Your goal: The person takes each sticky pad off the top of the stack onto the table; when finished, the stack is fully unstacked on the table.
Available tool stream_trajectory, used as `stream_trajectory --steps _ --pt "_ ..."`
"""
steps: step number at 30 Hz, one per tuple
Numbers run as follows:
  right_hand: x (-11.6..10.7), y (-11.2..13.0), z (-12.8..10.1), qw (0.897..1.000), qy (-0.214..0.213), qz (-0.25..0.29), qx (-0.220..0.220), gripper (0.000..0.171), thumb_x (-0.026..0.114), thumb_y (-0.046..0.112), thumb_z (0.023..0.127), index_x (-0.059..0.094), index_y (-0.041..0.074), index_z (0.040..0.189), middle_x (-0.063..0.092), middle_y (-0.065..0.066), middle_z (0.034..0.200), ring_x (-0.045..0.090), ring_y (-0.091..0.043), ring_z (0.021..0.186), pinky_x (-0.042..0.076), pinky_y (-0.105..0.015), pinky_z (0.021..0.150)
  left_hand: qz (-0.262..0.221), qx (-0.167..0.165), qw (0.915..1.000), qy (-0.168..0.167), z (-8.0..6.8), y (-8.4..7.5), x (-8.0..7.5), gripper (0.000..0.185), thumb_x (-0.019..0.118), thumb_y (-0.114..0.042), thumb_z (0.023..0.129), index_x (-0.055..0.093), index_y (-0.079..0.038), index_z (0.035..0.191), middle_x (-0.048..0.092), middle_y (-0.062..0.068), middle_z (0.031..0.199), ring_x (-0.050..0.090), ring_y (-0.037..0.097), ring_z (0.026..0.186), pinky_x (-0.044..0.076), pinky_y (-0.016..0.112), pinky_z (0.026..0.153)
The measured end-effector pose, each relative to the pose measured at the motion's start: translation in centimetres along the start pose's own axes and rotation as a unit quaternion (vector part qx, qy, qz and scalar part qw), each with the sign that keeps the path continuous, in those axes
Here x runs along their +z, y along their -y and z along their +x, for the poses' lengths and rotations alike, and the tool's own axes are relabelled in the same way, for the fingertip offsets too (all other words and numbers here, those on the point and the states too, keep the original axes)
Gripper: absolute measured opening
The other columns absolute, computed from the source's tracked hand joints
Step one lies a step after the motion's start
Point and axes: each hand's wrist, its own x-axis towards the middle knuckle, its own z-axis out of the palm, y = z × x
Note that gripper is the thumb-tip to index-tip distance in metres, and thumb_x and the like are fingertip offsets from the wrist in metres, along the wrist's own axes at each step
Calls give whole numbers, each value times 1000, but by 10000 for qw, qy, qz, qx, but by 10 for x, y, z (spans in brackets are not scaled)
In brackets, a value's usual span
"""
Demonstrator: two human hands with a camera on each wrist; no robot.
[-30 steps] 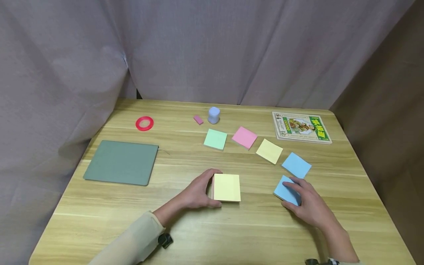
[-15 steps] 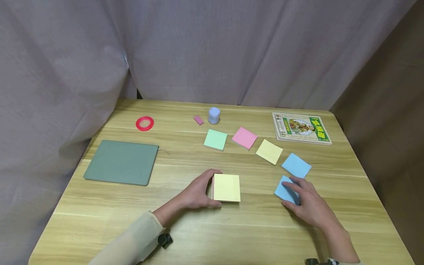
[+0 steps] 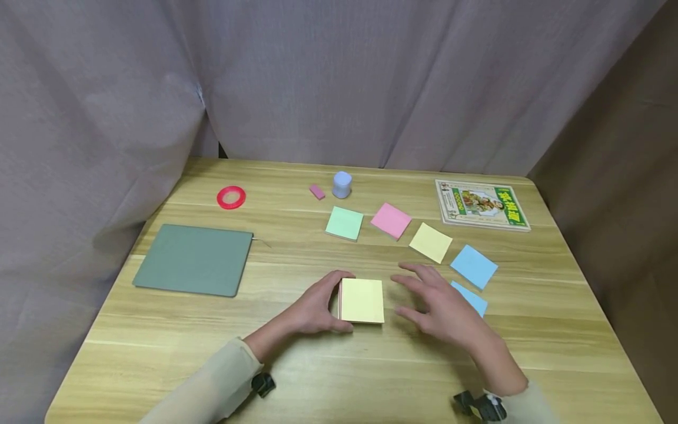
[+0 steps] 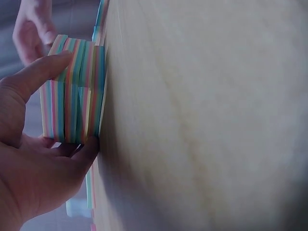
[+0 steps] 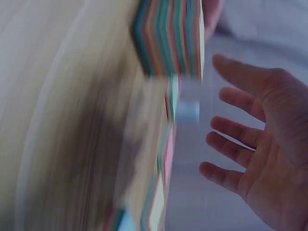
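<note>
A thick pad of sticky notes (image 3: 362, 300) with a yellow top sheet lies near the table's middle; its striped, many-coloured edge (image 4: 72, 91) shows in the left wrist view. My left hand (image 3: 318, 306) grips the pad from its left side, thumb on one edge and fingers on the other. My right hand (image 3: 439, 303) hovers open just right of the pad, fingers spread (image 5: 260, 139), touching nothing. Behind it lies a blue note (image 3: 473, 298), partly hidden by the hand.
Loose green (image 3: 345, 223), pink (image 3: 391, 220), yellow (image 3: 431, 242) and blue (image 3: 474, 266) notes lie in a row beyond the pad. A booklet (image 3: 481, 204) is far right, a grey mat (image 3: 195, 259) left, red tape ring (image 3: 231, 197), small jar (image 3: 342, 184) and pink eraser (image 3: 316, 191) at the back.
My right hand has left the blue note it was pressing and moved left toward the pad, fingers now spread in the air. The left hand and pad have not moved.
</note>
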Motion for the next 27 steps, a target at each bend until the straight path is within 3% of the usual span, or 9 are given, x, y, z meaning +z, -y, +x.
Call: stream_trajectory --steps 5,9,15,22,27 --pt "19 21 24 9977 458 314 -399 73 81 46 77 54 18 140 40 -8 151 38 -26 135 38 -50 105 -87 -10 10000 42 0 1 -2 95 93 -16 61 42 -13 141 52 -1 130 51 16 114 40 38 102" --pt "32 28 35 9946 625 428 -712 84 84 45 73 50 16 144 40 -9 150 38 -25 135 37 -46 106 -107 -18 9999 35 0 1 -3 96 94 -15 61 41 -12 141 53 0 130 51 16 112 41 38 101" --pt "39 33 40 9929 560 415 -960 80 84 36 74 50 12 143 44 -4 146 42 -19 131 38 -41 106 -158 -34 9999 2 -1 -1 -3 93 93 -14 61 43 -12 140 54 0 130 52 16 112 42 37 100" --pt "27 29 32 9960 655 443 -417 75 83 39 76 54 16 141 48 -1 142 46 -20 127 42 -42 103 -137 -38 9999 26 -1 -1 -4 90 93 -15 62 44 -10 137 53 1 130 50 15 118 39 36 105" --pt "11 4 23 9981 336 441 264 73 82 42 77 54 18 141 48 -4 142 47 -27 128 42 -52 102 -156 -80 9998 43 0 -1 -3 90 93 -14 63 44 -9 138 53 2 130 49 16 120 38 36 106"
